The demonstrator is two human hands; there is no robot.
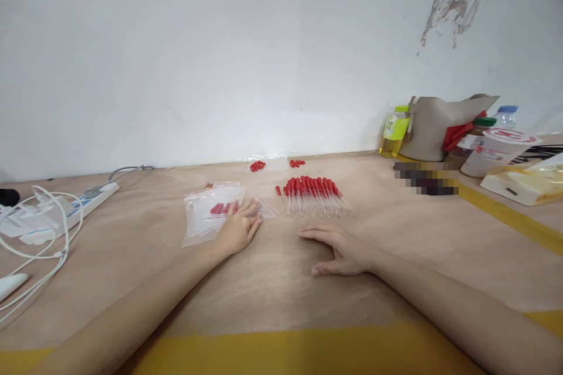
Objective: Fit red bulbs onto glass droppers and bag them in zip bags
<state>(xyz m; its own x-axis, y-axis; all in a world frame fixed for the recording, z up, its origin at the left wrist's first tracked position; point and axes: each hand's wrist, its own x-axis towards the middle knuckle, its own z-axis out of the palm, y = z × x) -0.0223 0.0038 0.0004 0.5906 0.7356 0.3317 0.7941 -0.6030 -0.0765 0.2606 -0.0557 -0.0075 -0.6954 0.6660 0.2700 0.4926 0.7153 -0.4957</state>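
I see the droppers (310,186) in a row at centre, already wearing red bulbs. Loose bulbs (257,166) are left at far side and in the left bag (196,227). My left hand (240,228) lies loosely spread on this bag; my right hand (343,251), wide, holds nothing.

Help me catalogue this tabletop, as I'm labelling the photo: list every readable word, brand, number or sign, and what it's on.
No word or number reads surely.
Cup lid: large red sign, perhaps "H", unsure.
Cup: red print, too small.
Yellow-green bottle label: characters too small.
Jar label: too blurred.
Clear bag by the left hand: no readable print.
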